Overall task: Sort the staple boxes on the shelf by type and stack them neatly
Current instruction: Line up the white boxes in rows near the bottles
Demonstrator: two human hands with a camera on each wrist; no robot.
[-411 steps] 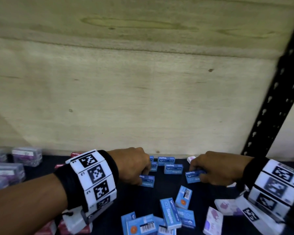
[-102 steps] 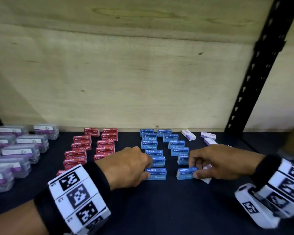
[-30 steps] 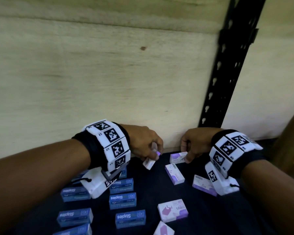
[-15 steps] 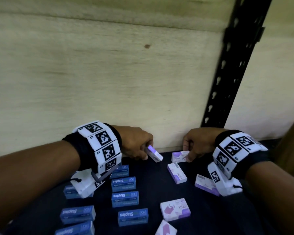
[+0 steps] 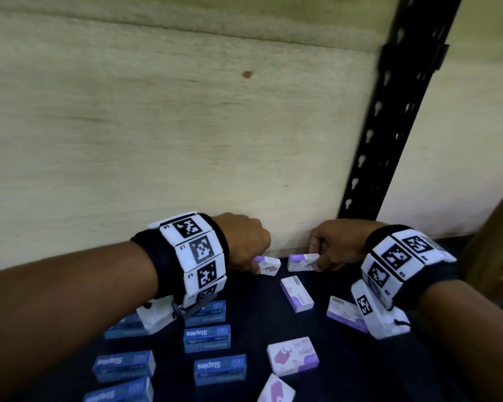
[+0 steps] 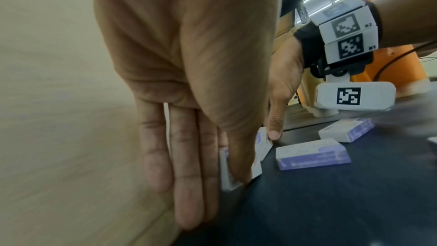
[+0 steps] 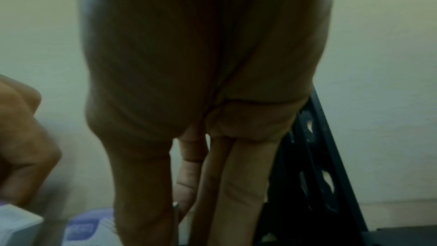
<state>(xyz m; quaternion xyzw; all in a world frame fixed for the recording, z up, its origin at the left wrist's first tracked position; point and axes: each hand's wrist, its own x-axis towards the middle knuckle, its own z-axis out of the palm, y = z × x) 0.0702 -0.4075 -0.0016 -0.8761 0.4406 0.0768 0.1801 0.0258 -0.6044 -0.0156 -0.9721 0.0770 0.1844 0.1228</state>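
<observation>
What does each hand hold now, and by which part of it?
The left hand holds a white and purple staple box by its left end. The right hand holds another white and purple box by its right end.

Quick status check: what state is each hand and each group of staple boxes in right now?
left hand: holds a white-purple box near the back wall, one edge lifted
right hand: pinches a second white-purple box at the back wall
other white-purple boxes: lying flat, scattered at mixed angles, unstacked
blue staple boxes: flat in rows, labels up
</observation>
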